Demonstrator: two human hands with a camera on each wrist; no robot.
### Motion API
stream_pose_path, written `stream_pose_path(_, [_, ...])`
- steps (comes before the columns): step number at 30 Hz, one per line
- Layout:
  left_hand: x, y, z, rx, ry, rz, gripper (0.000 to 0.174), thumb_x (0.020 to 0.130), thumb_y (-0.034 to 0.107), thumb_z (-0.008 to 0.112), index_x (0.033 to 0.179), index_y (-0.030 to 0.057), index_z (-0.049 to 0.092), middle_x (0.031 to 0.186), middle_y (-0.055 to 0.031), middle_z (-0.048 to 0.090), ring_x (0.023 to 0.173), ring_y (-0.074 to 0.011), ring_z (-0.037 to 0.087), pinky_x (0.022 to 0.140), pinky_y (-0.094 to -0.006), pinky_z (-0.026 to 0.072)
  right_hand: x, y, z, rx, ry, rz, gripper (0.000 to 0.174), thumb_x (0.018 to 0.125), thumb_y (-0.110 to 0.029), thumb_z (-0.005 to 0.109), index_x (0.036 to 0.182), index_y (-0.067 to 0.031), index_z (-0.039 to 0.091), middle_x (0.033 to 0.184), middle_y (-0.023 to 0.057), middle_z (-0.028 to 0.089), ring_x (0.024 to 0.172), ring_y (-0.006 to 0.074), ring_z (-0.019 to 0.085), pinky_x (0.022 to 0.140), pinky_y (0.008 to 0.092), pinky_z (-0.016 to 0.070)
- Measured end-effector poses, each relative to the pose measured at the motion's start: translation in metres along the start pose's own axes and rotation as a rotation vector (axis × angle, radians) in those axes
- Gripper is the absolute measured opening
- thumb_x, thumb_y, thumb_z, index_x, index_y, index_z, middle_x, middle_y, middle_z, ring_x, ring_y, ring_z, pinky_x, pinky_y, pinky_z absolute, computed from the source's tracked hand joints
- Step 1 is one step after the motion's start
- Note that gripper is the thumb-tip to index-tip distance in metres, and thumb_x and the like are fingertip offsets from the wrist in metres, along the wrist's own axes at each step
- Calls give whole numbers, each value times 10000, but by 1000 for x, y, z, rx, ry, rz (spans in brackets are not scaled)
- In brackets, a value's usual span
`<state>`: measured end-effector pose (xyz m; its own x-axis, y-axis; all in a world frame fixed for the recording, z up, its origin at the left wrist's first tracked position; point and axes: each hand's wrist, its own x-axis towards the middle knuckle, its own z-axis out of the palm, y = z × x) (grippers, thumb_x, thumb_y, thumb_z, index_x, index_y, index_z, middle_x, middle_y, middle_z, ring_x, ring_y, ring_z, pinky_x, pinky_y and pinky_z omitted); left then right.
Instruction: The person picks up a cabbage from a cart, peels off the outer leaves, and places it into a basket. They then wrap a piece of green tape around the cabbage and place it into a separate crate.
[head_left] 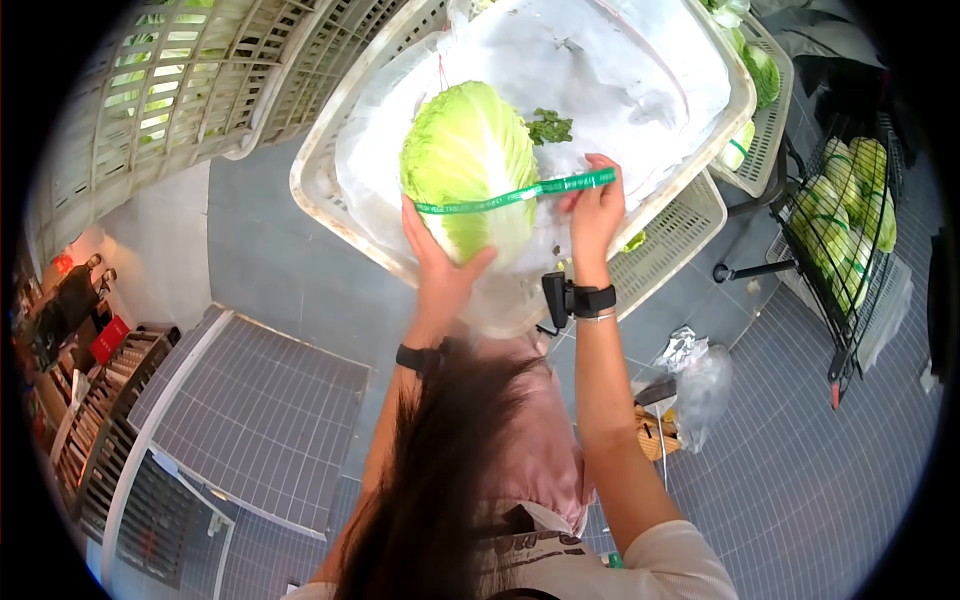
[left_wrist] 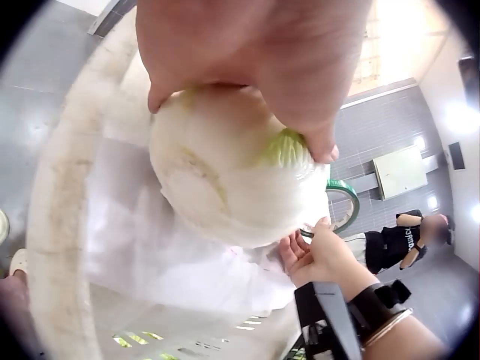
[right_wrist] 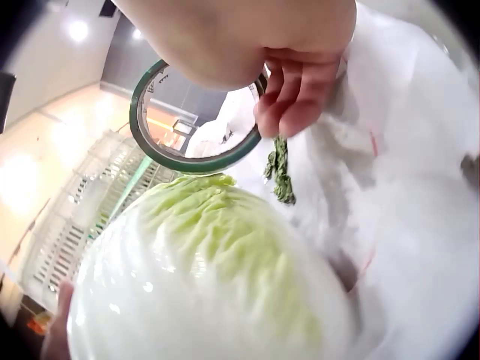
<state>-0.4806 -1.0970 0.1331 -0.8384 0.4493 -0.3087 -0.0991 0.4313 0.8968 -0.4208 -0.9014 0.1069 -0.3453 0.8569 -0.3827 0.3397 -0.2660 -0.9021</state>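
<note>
A pale green napa cabbage (head_left: 470, 140) stands tilted over the white-lined crate. My left hand (head_left: 440, 265) grips its lower end, thumb on one side and fingers on the other; the white base shows under that hand in the left wrist view. Across the cabbage runs a strip of green printed tape (head_left: 480, 203). That strip leads to the tape roll (head_left: 580, 182), which my right hand (head_left: 597, 215) holds just right of the cabbage. In the right wrist view the roll (right_wrist: 199, 163) appears as a ring above the leaves, its far side partly hidden by the hand.
The crate (head_left: 345, 232) has a raised rim and holds a loose dark green leaf scrap (head_left: 550, 127). Stacked crates (head_left: 200, 80) stand at the left. At the right, a black wire cart (head_left: 835, 260) carries several taped cabbages. A person (left_wrist: 394, 244) stands farther off.
</note>
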Motion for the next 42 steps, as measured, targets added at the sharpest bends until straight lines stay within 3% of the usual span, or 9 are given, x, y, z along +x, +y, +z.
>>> stream_pose_path(8, [3, -15, -12, -285, -73, -58, 1343, 661, 290, 898, 1532, 35, -91, 1523, -216, 83, 1414, -331, 202, 1147, -454, 260, -26, 15, 28, 456, -18, 246, 287, 984, -288, 593, 1098, -28, 547, 852, 11, 613, 729, 103, 552, 649, 249, 472])
stream_pose_path(12, [8, -22, -24, -81, -159, -19, 1320, 715, 143, 869, 1513, 57, -179, 1493, -202, 281, 1333, -284, 377, 1089, -395, 368, -20, 19, 27, 581, -329, 517, 368, 979, -355, 576, 1200, -61, 566, 1138, 58, 635, 1017, 164, 586, 914, 319, 466])
stream_pose_path(15, [17, -17, -27, -102, -200, -60, 1334, 679, 155, 893, 1504, 35, -149, 1472, -212, 298, 1327, -294, 386, 1086, -409, 376, -22, 12, 36, 652, -293, 619, 409, 994, -380, 540, 1243, -56, 562, 1180, 70, 617, 1059, 186, 574, 963, 323, 438])
stream_pose_path(20, [20, 4, -31, -242, -207, -175, 1379, 600, 97, 921, 1485, 23, -134, 1419, -212, 381, 1309, -279, 419, 1090, -419, 381, -25, 4, 35, 532, -332, 435, 498, 1010, -435, 491, 1248, -9, 589, 1165, 79, 621, 1047, 167, 571, 938, 312, 445])
stream_pose_path(26, [-8, -11, -56, -288, -349, -409, 1050, 724, 219, 870, 1484, -17, 186, 1386, -144, 467, 1250, -249, 489, 1044, -381, 428, -46, -44, 24, 165, -388, 69, 560, 1022, -478, 434, 1136, 19, 666, 975, 55, 685, 872, 109, 582, 811, 256, 456])
stream_pose_path(29, [-23, -28, -46, -723, -187, -109, 792, 859, 398, 739, 1428, -10, 367, 1387, -124, 497, 1226, -253, 521, 1011, -377, 460, -57, -72, 13, 129, -357, -110, 486, 1035, -414, 434, 1052, 1, 686, 913, 50, 696, 820, 98, 579, 773, 254, 456])
stream_pose_path(33, [-10, 5, -36, -991, -135, -238, 797, 865, 433, 715, 1434, -1, 366, 1383, -128, 510, 1228, -262, 529, 1025, -387, 456, -75, -111, -3, 29, -254, -190, 403, 1046, -349, 446, 972, -8, 647, 895, 60, 696, 740, 102, 605, 708, 238, 474])
stream_pose_path(37, [-5, 13, -37, -1026, -154, -282, 792, 868, 433, 711, 1434, -1, 367, 1383, -128, 510, 1229, -263, 529, 1025, -388, 456, -88, -135, -8, 171, -187, -210, 382, 1046, -384, 433, 1091, -34, 580, 868, 108, 717, 739, 96, 672, 681, 234, 505])
stream_pose_path(42, [3, 15, -35, -1012, -166, -298, 785, 872, 433, 705, 1434, 0, 368, 1383, -129, 511, 1229, -263, 529, 1024, -388, 457, -107, -165, -19, -15, -212, -371, 277, 1029, -289, 497, 1088, -29, 574, 903, 115, 739, 752, 146, 704, 664, 256, 538])
